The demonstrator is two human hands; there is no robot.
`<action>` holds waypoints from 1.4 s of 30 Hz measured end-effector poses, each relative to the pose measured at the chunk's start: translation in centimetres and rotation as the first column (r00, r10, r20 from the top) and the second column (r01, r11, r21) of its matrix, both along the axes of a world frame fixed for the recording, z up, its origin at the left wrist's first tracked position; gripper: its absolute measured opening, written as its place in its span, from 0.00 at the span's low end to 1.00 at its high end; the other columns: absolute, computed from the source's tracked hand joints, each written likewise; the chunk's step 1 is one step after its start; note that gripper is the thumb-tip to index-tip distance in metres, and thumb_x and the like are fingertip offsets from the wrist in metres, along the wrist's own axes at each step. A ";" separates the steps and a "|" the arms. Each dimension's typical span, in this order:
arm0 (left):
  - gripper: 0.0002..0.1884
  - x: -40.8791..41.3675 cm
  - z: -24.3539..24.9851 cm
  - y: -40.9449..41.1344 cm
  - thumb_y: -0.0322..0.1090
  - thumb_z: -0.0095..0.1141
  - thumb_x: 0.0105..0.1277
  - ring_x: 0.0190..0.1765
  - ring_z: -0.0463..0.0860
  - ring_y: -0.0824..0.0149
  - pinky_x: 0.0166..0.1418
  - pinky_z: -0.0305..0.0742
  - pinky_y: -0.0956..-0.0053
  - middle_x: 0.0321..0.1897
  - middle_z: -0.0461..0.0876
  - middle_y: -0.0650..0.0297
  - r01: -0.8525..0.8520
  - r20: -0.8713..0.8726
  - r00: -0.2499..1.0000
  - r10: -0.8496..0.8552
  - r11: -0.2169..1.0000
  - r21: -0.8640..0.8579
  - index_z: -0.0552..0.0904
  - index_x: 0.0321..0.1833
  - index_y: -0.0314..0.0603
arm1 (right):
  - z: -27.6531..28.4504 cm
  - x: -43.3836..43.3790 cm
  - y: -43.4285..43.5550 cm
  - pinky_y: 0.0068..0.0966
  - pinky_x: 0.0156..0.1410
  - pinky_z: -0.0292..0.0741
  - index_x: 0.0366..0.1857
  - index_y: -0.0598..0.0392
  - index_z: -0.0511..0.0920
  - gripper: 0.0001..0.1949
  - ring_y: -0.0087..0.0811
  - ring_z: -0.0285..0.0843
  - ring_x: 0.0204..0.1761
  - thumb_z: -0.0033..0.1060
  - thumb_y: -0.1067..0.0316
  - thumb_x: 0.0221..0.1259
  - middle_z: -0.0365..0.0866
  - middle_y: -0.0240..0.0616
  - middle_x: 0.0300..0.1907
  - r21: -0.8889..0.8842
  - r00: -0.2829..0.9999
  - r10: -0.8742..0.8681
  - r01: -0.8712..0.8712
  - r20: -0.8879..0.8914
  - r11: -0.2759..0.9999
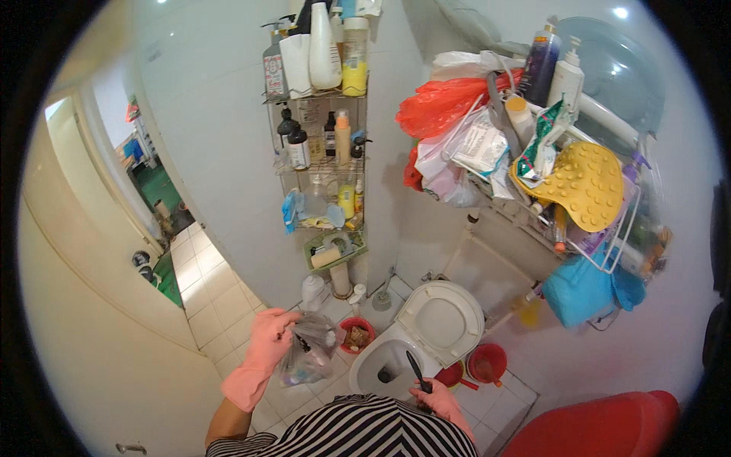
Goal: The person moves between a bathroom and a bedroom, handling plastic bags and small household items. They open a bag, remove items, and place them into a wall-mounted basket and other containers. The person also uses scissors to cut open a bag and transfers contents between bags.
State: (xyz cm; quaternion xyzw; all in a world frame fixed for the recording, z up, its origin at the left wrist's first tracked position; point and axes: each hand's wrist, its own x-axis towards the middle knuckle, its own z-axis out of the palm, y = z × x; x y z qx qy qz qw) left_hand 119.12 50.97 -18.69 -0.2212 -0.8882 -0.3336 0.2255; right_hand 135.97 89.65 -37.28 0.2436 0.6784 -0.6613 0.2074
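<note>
Pink rubber gloves cover both of my hands. My left hand [271, 337] grips the top of a clear plastic bag [308, 357], which hangs over the tiled floor with mixed items inside. A black-handled tool [418, 371] is in my right hand [438, 400]; its lower end is hidden by the hand and my striped shirt, so its kind is unclear. Just beyond that hand is the white toilet bowl [365, 365], with its lid and seat [442, 320] raised. Next to the bag stands a small red bin [357, 337] holding crumpled brownish waste.
A wire corner rack [320, 165] carries several bottles. At right, a cluttered shelf holds bags, bottles and a yellow bumpy mat [588, 183]. A toilet brush [384, 297] stands behind the bowl. Red bucket [487, 363] and large red tub [594, 425] sit at right. The door [108, 285] is at left.
</note>
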 end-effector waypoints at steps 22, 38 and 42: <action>0.06 -0.6 2.7 8.5 0.34 0.68 0.64 0.37 0.84 0.67 0.40 0.81 0.66 0.25 0.84 0.63 0.113 0.530 0.799 -0.283 0.937 0.331 0.89 0.39 0.40 | -1.7 3.6 0.6 0.18 0.32 0.67 0.48 0.58 0.79 0.14 0.19 0.71 0.28 0.71 0.63 0.67 0.76 0.28 0.28 -0.259 0.930 -0.359 0.328 -0.084 0.909; 0.12 -3.1 -6.4 24.5 0.40 0.62 0.64 0.35 0.85 0.65 0.36 0.78 0.66 0.32 0.88 0.57 0.736 0.978 0.166 -0.126 0.676 -0.038 0.85 0.33 0.36 | -2.9 19.7 4.0 0.23 0.33 0.68 0.50 0.54 0.80 0.23 0.20 0.72 0.28 0.69 0.45 0.65 0.77 0.28 0.27 -0.058 0.734 -0.672 0.670 -0.092 0.740; 0.10 -1.7 -4.6 27.1 0.37 0.60 0.66 0.33 0.81 0.67 0.35 0.73 0.70 0.31 0.85 0.63 0.712 0.953 -0.053 -0.300 0.658 0.246 0.86 0.41 0.38 | -3.9 21.9 4.9 0.22 0.32 0.68 0.51 0.53 0.79 0.23 0.20 0.74 0.28 0.70 0.45 0.64 0.78 0.28 0.27 -0.080 0.701 -0.713 0.709 -0.024 0.701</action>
